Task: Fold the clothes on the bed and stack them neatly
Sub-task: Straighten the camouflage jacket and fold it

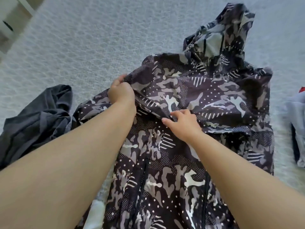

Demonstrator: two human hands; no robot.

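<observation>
The folding looks to be at an early stage, and the jacket in the middle of the bed is the piece being worked on.

Left of the jacket, a dark grey garment lies in a loose crumple, its edge touching the jacket's side; it is not folded yet. The left hand sits at the jacket's left edge, fingers curled round a bunch of the patterned cloth and lifting it a little. The jacket itself is spread out flat, hood pointing away from the person, and a strip of cloth, probably a sleeve, crosses the chest. The right hand is at the middle of the jacket, thumb and fingertips pinching the near end of that strip. Between them the two hands hold the strip along its length, so I judge this to be the first fold, bringing the sleeve in across the body.

Right of the jacket, well apart from it, a pale blue garment lies at the frame edge with a bit of red above it; whether it is folded I cannot tell.

No tidy stack shows anywhere, so most of the work seems left: finishing the jacket, folding the grey garment, then stacking.
</observation>
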